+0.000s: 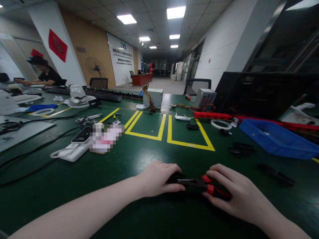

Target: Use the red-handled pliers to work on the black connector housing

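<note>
Both my hands rest on the green table mat near its front edge. My right hand [233, 194] is closed round the red-and-black handles of a pair of pliers [199, 182], whose dark jaws point left. My left hand [159, 179] is curled over a small black part [177, 177] at the jaw tips; most of that part is hidden under my fingers. The two hands sit close together, nearly touching across the tool.
A blue plastic tray [276, 139] lies at the right, black small parts [240, 148] beside it. Yellow taped boxes [174, 131] mark the mat ahead. A white charger with phone [77, 144] sits left. Power supplies [154, 98] and a red strip [211, 115] stand farther back. Another person [43, 74] works far left.
</note>
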Demonstrator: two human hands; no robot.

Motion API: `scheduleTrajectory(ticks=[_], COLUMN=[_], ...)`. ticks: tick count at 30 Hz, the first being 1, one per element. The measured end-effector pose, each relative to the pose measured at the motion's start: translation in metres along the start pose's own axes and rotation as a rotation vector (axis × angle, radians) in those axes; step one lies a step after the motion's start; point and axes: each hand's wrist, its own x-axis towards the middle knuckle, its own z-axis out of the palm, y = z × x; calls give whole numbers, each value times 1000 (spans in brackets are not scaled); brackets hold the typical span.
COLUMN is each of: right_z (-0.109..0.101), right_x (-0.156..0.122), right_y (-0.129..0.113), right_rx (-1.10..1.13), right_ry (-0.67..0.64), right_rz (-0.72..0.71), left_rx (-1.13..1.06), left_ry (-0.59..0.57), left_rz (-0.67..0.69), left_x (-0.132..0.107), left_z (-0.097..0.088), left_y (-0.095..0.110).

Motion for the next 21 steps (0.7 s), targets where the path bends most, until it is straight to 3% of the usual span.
scheduleTrajectory(ticks=[21], right_z=[7], right_x=[-1], right_y=[-6], right_rx=[31], right_ry=[-35], right_rz=[42], left_rx=[-132], left_ry=[-31], left_rz=[-54], left_x=[0], left_z=[-2], left_y=[-5])
